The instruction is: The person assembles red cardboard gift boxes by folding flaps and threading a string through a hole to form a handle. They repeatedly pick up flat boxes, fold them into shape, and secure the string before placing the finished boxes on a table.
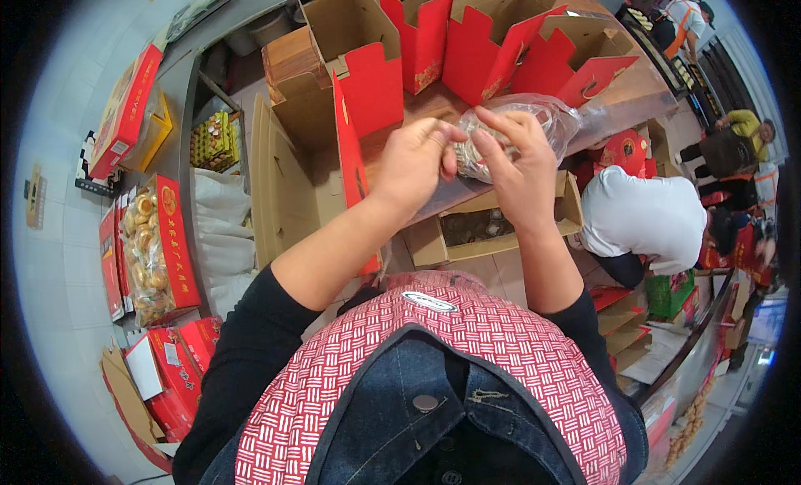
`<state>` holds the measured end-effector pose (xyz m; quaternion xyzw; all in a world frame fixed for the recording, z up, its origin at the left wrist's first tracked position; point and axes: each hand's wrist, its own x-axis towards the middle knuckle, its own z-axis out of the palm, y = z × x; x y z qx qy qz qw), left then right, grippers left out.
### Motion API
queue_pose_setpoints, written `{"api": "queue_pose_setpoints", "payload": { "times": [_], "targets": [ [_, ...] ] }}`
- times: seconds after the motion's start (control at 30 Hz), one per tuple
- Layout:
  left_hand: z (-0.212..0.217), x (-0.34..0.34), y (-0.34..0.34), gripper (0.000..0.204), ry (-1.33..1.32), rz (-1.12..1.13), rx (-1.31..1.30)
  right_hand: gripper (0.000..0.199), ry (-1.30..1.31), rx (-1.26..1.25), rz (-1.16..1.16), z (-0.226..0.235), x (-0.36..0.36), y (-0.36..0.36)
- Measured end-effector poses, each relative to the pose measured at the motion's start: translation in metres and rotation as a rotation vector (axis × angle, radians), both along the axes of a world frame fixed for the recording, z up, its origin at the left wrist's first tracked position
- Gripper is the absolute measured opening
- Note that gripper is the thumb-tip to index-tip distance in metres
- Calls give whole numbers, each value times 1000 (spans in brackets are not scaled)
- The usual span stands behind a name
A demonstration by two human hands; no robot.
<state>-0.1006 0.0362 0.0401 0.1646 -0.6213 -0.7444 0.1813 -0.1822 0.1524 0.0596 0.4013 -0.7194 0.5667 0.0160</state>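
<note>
Over a wooden table (576, 147), both my hands are raised close together. My left hand (413, 164) is closed, thumb and fingertips pinched; whatever lies between them is too small to make out. Just right of it is my right hand (521, 155), its thumb and forefinger apart and pointing toward the left hand. Below and behind the fingers lies a clear plastic bag (563, 122) holding a pale, stringy bundle (471, 164), partly covered by the right hand. Tall red cardboard boxes (373, 93) with open tops stand around the far side of the table.
A brown carton (271, 180) stands open at the left; another open carton (455, 247) sits below the table's near edge. Packed goods in a red-sided box (175, 235) are further left. A crouching person in white (642, 218) is at the right, with other people beyond.
</note>
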Motion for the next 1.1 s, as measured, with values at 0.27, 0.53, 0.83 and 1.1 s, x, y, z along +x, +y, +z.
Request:
{"api": "queue_pose_setpoints", "payload": {
  "times": [0.27,0.53,0.83,1.1],
  "targets": [
    [-14,23,-23,24,242,136,-1150,13,-451,-103,85,-20,10,-26],
    [-58,64,-136,34,-458,111,213,20,-92,391,269,-108,-7,-95],
    [-30,105,-122,54,-330,179,256,6,250,-147,-105,-79,-73,-142],
    [7,82,-144,63,-202,406,-971,38,-23,522,-265,37,-253,-1]
  ]
}}
